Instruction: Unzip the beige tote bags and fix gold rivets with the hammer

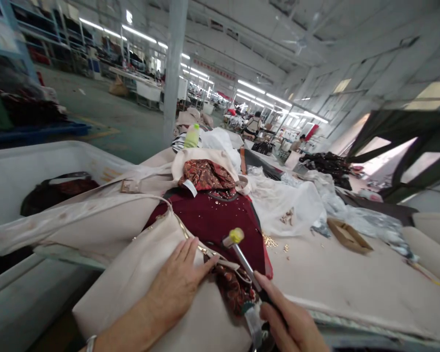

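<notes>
A cream handbag [132, 269] lies on the work table in front of me, its zipped opening turned toward a dark red cloth [220, 220]. My left hand [178, 276] rests flat on the bag, fingers stretched out along the zipper edge. In my right hand [284, 313] is a hammer [244, 259] with a metal shaft and a yellow head, raised slightly over the bag's edge. Patterned red-brown lining [234, 291] spills from the bag below the hammer. Another cream bag [205, 155] with its patterned lining turned out lies on the far side of the cloth.
Small gold metal pieces [269, 241] are scattered right of the cloth. Farther right lie a plastic bag [289, 198] and an open cardboard box [348, 236]. A white bin [58, 159] stands at left. A green-capped bottle [192, 136] and a pillar [175, 73] are behind.
</notes>
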`<control>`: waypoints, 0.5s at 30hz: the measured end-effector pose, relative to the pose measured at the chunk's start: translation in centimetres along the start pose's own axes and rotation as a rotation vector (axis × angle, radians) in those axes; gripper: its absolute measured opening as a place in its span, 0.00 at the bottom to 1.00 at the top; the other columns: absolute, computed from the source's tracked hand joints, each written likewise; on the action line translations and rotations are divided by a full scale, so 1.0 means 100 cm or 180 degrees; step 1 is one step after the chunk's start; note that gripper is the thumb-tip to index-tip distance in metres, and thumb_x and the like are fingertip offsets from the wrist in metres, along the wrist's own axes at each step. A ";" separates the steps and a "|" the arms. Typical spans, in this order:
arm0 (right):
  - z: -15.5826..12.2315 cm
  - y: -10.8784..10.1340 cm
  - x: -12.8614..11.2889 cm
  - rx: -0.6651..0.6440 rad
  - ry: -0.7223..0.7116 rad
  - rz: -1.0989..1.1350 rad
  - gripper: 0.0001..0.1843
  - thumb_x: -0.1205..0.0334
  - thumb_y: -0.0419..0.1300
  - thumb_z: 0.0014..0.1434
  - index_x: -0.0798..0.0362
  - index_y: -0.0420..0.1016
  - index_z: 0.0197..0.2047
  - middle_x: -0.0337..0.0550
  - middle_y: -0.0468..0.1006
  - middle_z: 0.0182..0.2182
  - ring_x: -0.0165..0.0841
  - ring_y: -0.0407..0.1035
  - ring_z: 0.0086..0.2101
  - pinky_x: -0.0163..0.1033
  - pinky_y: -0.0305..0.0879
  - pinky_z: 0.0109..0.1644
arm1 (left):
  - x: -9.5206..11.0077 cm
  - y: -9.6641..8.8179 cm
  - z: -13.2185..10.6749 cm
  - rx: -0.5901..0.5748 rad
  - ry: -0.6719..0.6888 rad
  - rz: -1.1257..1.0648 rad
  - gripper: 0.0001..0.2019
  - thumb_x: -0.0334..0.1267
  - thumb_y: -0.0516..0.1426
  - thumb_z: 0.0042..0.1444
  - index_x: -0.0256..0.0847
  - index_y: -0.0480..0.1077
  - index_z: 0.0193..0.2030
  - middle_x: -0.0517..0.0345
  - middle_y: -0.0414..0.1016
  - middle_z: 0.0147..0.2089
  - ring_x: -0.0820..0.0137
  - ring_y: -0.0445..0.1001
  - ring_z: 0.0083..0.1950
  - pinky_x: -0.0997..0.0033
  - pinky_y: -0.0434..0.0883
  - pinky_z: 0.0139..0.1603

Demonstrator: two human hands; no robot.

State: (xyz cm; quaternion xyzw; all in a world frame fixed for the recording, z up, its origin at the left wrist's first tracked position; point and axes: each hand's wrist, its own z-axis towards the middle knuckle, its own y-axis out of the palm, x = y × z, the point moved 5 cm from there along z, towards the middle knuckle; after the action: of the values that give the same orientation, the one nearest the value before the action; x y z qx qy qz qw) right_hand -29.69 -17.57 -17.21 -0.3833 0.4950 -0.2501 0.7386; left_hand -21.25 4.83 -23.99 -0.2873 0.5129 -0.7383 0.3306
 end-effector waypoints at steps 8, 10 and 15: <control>0.022 0.000 -0.038 0.0576 -0.0217 -0.0751 0.31 0.65 0.51 0.70 0.43 0.52 0.73 0.42 0.68 0.63 0.41 0.68 0.59 0.40 0.68 0.60 | -0.004 0.003 0.000 -0.0101 -0.0078 -0.0484 0.31 0.32 0.57 0.61 0.59 0.59 0.69 0.35 0.60 0.69 0.42 0.56 0.71 0.40 0.63 0.67; 0.022 0.025 -0.024 0.0075 -0.0278 -0.0601 0.31 0.67 0.49 0.69 0.46 0.53 0.73 0.45 0.71 0.61 0.41 0.70 0.57 0.40 0.69 0.59 | -0.003 0.004 -0.001 0.0042 -0.0067 -0.0495 0.30 0.32 0.58 0.60 0.57 0.62 0.68 0.34 0.60 0.69 0.42 0.57 0.71 0.40 0.63 0.67; 0.028 0.049 0.003 -0.0463 0.0090 -0.0141 0.30 0.63 0.46 0.69 0.49 0.56 0.72 0.49 0.72 0.60 0.40 0.72 0.55 0.40 0.69 0.58 | -0.001 0.007 -0.002 0.0221 -0.0047 -0.0434 0.33 0.24 0.57 0.55 0.55 0.65 0.66 0.34 0.61 0.68 0.41 0.59 0.69 0.40 0.64 0.66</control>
State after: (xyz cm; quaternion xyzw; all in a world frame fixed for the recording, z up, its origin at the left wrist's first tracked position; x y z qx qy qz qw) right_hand -27.05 -14.11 -20.77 -0.4433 0.5137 -0.2352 0.6959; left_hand -21.26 4.85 -24.73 -0.3155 0.4638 -0.7743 0.2931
